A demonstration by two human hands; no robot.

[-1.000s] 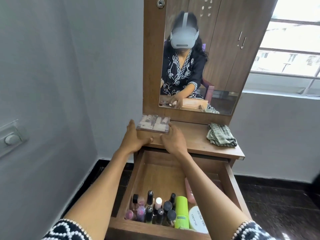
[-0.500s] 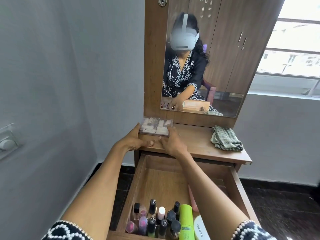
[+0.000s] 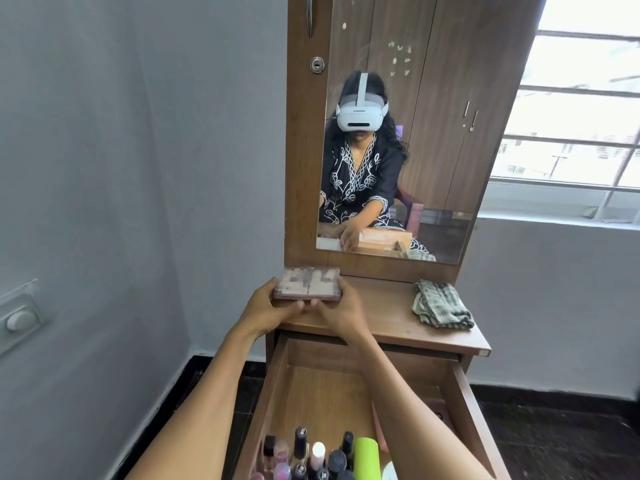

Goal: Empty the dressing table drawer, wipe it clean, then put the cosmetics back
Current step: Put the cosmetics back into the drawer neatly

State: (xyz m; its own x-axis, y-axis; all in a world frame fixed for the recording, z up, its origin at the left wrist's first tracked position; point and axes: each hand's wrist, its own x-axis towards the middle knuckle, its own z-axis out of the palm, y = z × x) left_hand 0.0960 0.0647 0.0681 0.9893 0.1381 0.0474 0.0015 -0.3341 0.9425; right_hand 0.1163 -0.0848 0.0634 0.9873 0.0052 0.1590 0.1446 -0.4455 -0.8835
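A flat clear-lidded makeup palette (image 3: 308, 284) sits at the back left of the wooden table top (image 3: 391, 317). My left hand (image 3: 266, 308) grips its left end and my right hand (image 3: 341, 311) grips its right end and front edge. Below, the wooden drawer (image 3: 318, 386) stands pulled open. Several nail polish bottles (image 3: 304, 452) stand at its front left, beside a lime green tube (image 3: 366, 457) and a white jar (image 3: 389, 472). A pink item (image 3: 379, 431) lies under my right forearm, mostly hidden.
A checked green cloth (image 3: 441, 304) lies crumpled on the right of the table top. The mirror (image 3: 398, 140) rises behind the table. A grey wall with a switch (image 3: 20, 320) stands to the left, a window (image 3: 581, 109) to the right.
Both hands have closed in on the palette's ends and front edge at the table's back left. The view has tilted up, so less of the drawer's front shows.
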